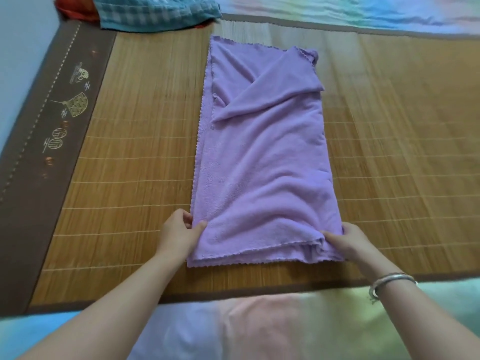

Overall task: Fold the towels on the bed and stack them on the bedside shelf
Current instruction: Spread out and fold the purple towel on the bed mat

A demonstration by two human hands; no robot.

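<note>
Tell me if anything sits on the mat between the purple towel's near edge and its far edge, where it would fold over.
Nothing visible does. Both hands, left and right, pinch the purple towel at its near corners. The blue checked towel lies beyond, at the bamboo mat's far left corner.

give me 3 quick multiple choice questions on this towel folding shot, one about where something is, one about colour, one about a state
1. Where does the blue checked towel lie?
A. at the mat's far left corner
B. under the right hand
C. on the near edge of the mat

2. What colour is the towel being folded?
A. green
B. purple
C. white

3. How is that towel's far right corner?
A. flat and squared
B. flipped back over the towel
C. hanging off the bed

Answers:
1 A, it sits at the top left, beyond the bamboo mat.
2 B, the cloth gripped by the left hand and right hand is purple.
3 B, a diagonal flap lies folded across the far end.
</note>
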